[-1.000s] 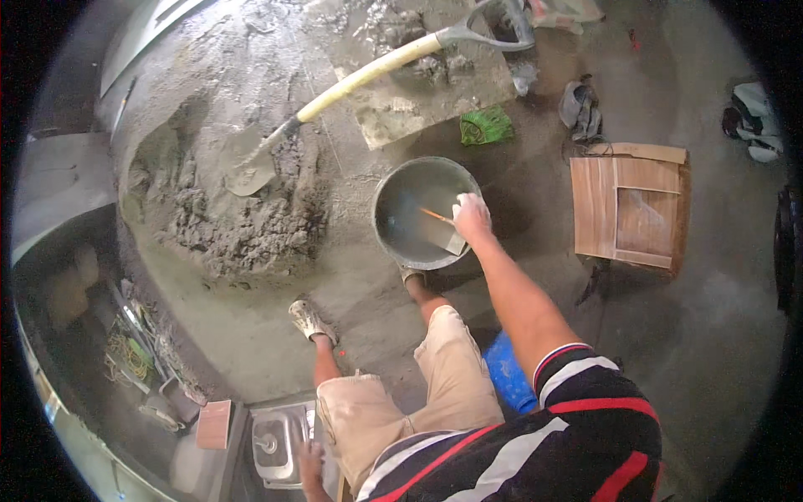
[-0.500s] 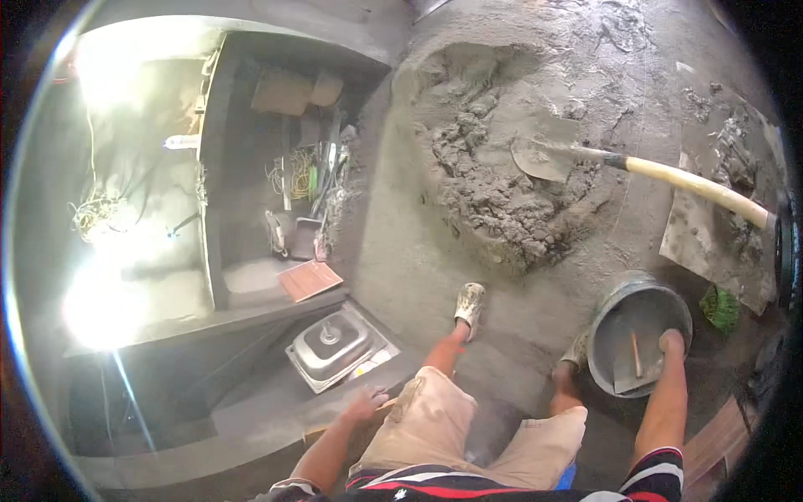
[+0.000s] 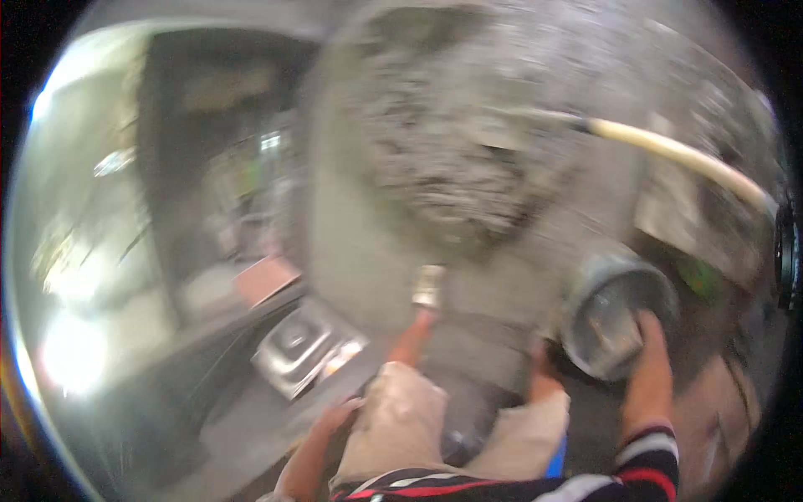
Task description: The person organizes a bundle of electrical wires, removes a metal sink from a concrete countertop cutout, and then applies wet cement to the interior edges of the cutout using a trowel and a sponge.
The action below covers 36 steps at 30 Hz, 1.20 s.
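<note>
Grey bucket [image 3: 577, 284]: right hand [image 3: 650, 328] inside, at trowel [image 3: 621, 338] (likely light, stiff, slippery; hold handle [image 3: 599, 328]); left hand [image 3: 343, 410] apart; grips blurred, can't tell.

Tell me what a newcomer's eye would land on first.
Probably the rough grey heap at upper middle, with a pale-handled shovel slanting toward the right edge. A glaring light stands out at far left. Lower right, the right hand reaches into a bucket.

the bucket [image 3: 621, 289] is grey, shorts [image 3: 393, 422] beige, shirt [image 3: 485, 491] striped black-white-red.
</note>
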Each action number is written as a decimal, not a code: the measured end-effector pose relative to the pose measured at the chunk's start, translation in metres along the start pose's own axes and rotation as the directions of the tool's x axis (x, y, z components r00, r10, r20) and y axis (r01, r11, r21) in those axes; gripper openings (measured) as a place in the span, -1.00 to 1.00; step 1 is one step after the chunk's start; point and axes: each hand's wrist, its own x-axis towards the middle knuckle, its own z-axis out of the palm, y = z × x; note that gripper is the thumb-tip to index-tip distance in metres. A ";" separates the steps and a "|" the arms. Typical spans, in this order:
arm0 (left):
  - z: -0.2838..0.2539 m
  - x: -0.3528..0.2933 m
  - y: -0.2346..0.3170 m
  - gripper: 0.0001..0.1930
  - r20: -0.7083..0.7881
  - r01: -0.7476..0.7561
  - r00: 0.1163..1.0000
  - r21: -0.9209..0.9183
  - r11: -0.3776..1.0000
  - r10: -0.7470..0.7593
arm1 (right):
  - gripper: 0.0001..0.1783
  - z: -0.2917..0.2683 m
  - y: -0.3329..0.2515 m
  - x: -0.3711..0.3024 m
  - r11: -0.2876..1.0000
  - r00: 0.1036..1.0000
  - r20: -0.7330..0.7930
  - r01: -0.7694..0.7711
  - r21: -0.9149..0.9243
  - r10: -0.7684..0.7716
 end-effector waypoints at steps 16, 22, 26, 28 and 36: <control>-0.022 -0.104 -0.011 -0.45 -0.222 -0.163 0.963 -0.034 0.986 0.152 | -0.65 -0.006 -0.097 -0.233 0.615 0.897 -0.212 0.081 -0.784 -0.388; -0.069 -0.096 -0.048 -0.40 -0.195 -0.238 0.948 0.090 0.967 0.251 | -0.63 -0.018 -0.109 -0.389 0.442 0.781 -0.260 0.022 -0.897 -0.567; -0.107 -0.031 -0.092 -0.38 -0.279 -0.434 0.851 0.103 0.895 0.445 | -0.50 0.003 -0.134 -0.510 0.694 0.798 -0.401 0.029 -0.719 -0.449; -0.144 -0.030 -0.108 -0.38 -0.373 -0.326 0.889 -0.110 0.939 0.266 | -0.66 0.087 -0.209 -0.658 0.954 0.911 -0.301 0.234 -0.188 -0.283; -0.236 -0.038 -0.185 -0.38 -0.521 -0.410 0.853 -0.642 0.648 0.024 | -0.50 0.220 -0.319 -0.586 0.162 0.696 0.109 0.313 -0.936 -0.710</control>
